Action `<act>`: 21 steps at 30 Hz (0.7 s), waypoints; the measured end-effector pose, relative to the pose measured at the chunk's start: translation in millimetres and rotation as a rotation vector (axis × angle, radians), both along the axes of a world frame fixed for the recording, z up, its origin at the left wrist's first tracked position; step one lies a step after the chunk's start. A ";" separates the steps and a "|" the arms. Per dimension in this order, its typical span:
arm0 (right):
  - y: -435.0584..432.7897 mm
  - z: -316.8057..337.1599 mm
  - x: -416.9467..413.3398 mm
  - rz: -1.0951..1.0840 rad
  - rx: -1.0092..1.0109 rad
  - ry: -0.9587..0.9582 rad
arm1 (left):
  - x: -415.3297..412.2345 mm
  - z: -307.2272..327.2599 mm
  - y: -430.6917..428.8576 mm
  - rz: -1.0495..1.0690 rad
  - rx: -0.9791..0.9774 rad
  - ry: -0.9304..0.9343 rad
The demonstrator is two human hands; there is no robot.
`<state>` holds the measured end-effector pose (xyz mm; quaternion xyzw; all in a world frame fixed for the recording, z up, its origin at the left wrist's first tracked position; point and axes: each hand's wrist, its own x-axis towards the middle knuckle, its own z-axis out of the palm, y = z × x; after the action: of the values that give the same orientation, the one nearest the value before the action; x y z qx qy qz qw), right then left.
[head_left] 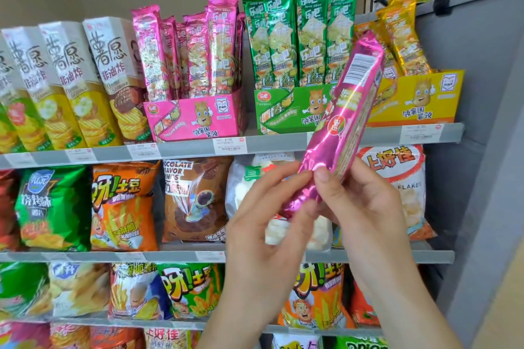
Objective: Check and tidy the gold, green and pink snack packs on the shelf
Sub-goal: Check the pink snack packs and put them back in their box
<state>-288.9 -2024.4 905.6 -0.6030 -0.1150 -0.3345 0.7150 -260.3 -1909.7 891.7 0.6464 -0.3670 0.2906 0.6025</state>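
Left hand (263,207) and right hand (363,201) meet raised, fingertips pinching.

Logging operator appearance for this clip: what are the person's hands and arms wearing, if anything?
Nothing visible. The left hand and right hand are bare: no gloves, rings or watch. The left forearm and right forearm are bare too, with no sleeve in view. The visible thumbnail is short and unpainted.

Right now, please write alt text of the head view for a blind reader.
The left hand and right hand hold a long shiny pink foil snack pack tilted, barcode showing, before a grey shelf with a pink cardboard box, green box and gold box.
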 end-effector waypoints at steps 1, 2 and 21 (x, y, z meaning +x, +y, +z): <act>0.2 -0.7 -0.1 0.004 0.004 -0.006 | -0.9 -1.1 -0.1 -0.063 -0.066 0.076; 0.9 -1.1 -0.2 0.003 -0.005 -0.010 | -1.4 -1.9 -0.7 -0.090 -0.118 0.133; 5.8 -11.9 2.4 0.116 -0.288 0.021 | 13.3 11.3 -5.3 0.004 -0.291 0.292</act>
<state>-286.5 -2018.6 893.7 -0.6950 -0.1890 -0.2667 0.6404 -247.0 -1915.0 903.0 0.5884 -0.2287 0.2447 0.7359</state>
